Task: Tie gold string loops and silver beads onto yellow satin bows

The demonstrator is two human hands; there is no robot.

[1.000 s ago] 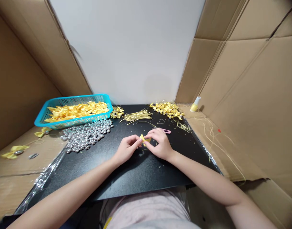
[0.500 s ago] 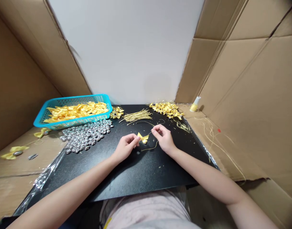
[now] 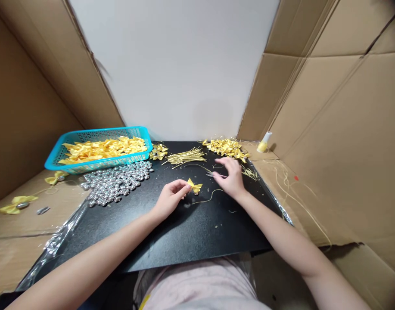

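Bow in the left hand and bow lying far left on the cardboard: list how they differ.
The held bow is pinched by the left hand over the black board; the far-left bow lies loose, untouched. The far-left bow has a silver piece at its middle; the held bow shows none and trails a gold cord. Both are yellow ribbon.
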